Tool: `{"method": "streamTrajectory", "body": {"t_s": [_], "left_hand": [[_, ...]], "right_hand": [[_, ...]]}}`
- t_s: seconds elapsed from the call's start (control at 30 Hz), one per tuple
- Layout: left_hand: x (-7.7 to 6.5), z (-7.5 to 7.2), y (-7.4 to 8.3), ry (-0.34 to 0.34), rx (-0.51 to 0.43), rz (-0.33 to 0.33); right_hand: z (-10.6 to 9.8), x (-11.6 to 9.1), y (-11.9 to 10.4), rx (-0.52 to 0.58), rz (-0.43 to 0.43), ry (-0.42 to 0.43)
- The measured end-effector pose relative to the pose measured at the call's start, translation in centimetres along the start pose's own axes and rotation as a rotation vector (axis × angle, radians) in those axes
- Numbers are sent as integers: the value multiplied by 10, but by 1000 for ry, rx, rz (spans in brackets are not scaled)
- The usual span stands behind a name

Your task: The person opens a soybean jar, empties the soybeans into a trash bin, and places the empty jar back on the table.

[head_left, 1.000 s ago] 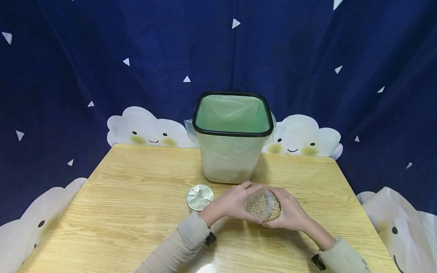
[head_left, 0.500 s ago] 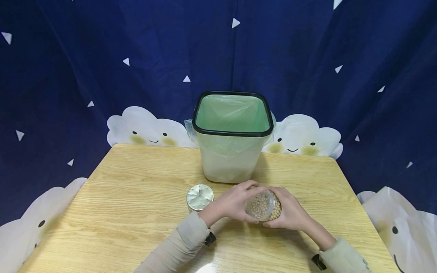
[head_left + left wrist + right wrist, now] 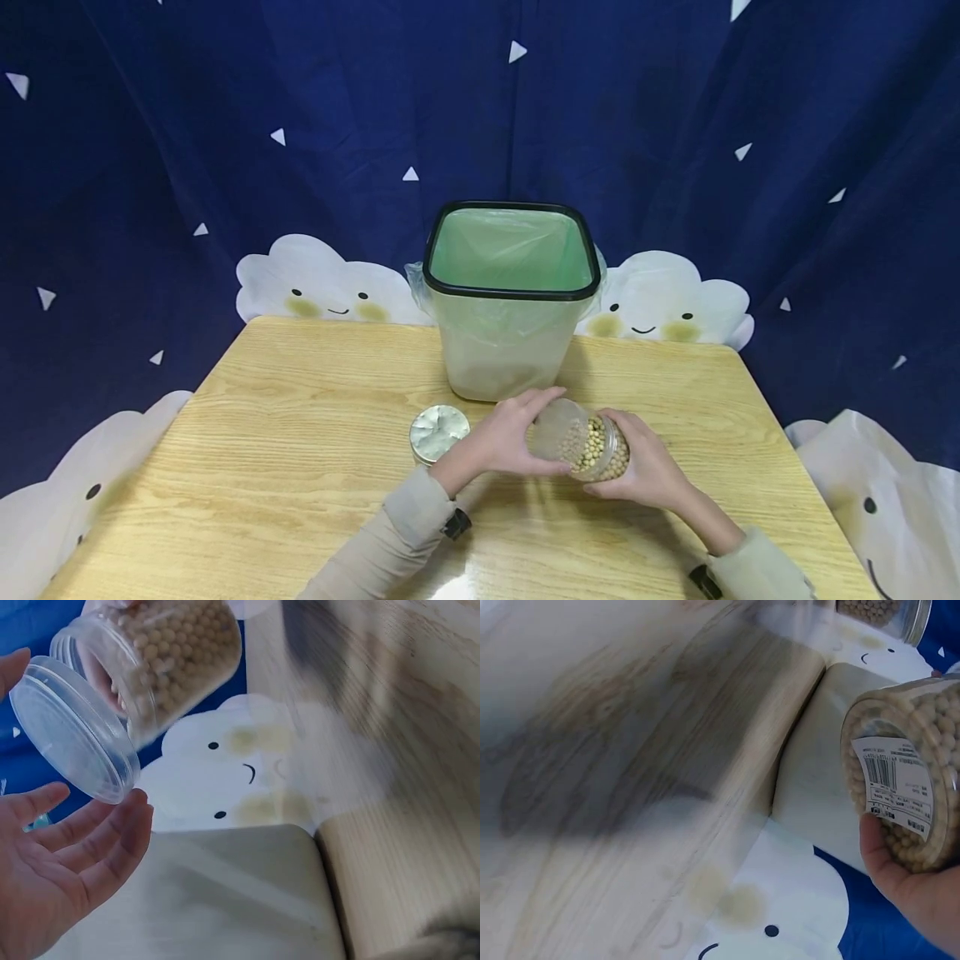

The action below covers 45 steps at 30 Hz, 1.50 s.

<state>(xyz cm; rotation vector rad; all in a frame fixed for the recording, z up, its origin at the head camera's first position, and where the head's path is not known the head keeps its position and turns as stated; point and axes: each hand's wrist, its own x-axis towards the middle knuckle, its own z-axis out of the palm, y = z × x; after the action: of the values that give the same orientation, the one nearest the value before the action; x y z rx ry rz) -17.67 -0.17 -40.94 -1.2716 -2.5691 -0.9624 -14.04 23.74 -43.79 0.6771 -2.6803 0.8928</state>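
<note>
My left hand point(image 3: 504, 440) holds a clear round plastic lid point(image 3: 553, 429) by its edge, thumb on one side and fingertips on the other. In the left wrist view the lid point(image 3: 71, 727) is tilted off the mouth of a clear jar point(image 3: 180, 656) full of small pale round beans. My right hand point(image 3: 651, 468) grips that jar around its body, tipped on its side with the mouth toward the lid. A white barcode label point(image 3: 892, 780) shows on the jar's base in the right wrist view. Beans are visible through the open mouth.
Left of my left wrist stands a second jar with a crinkled silvery top point(image 3: 439, 433). Behind my hands stands a white bin point(image 3: 498, 358) with a black rim and green liner. Everything is on a wooden table point(image 3: 300, 467) before a dark blue curtain point(image 3: 337, 100).
The lid has come away from the jar. My left hand moved slightly left with it, my right hand slightly right with the jar, baring the beans at the mouth.
</note>
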Motion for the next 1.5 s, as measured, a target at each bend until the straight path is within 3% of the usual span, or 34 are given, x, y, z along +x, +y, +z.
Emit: {"method": "streamTrajectory", "body": {"t_s": [0.13,0.43,0.77,0.93,1.2,1.5], "left_hand": [[-4,1,-4,4,-1,-25],[-12,19,-10,-18,123,-162],[-10,51,-19,-183,195,-291],[-9,61,-23,-248,200,-308],[-11,66,-27,-290,214,-296],[-11,51,-20,-216,207,-285]], "right_hand": [[-6,-7,6,5,35,26],[-30,-21,13,-12,123,96],[-42,-24,14,-7,161,161],[-42,-22,16,-13,155,169],[-41,-22,15,-14,154,162],[-44,-24,13,-17,167,176]]}}
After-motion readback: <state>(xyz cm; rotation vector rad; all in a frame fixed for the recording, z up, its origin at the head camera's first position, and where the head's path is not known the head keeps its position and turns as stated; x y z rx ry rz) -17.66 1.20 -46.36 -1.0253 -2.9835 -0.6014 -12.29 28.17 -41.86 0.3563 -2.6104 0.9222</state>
